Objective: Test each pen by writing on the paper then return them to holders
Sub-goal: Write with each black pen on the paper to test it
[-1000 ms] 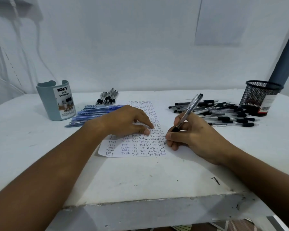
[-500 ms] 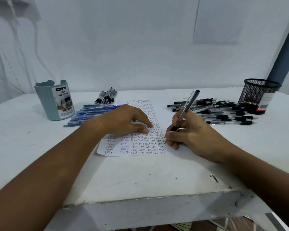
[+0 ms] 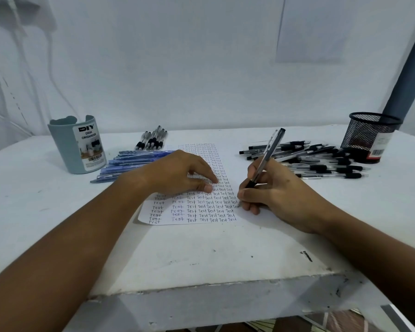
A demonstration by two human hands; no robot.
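Your right hand [image 3: 273,195] is pinching a pen [image 3: 266,159] in a normal writing grip, fingers curled round the black rubbery grip section near the tip. The barrel is clear plastic with a dark cap end, tilted up and away from you. Its tip sits at the right edge of the paper [image 3: 194,212], right by the end of a row of writing.

Your left hand [image 3: 180,176] lies on the paper with loosely bent fingers, fingertips pressing the sheet down, holding nothing. The sheet is thin and white, its near-left corner rounded or slightly curled, and it's packed with columns of the handwritten word "Test", mostly black ink with a few blue ones.

The desk [image 3: 201,255] is painted white, matte, scuffed, with chipped paint along the front edge.

Back left there's a smooth grey-green plastic holder [image 3: 74,149] with a wavy rim and a "DIY DESK ORGANIZER" label. Just beside it is a fan of slim blue pens [image 3: 130,161], lying flat, partly behind your left hand. A small bunch of clear pens with black grips [image 3: 152,140] lies behind those.

On the right, a messy heap of black-and-clear pens [image 3: 321,159] lies next to a round black wire-mesh cup [image 3: 369,137] that stands upright with a label on its lower part.
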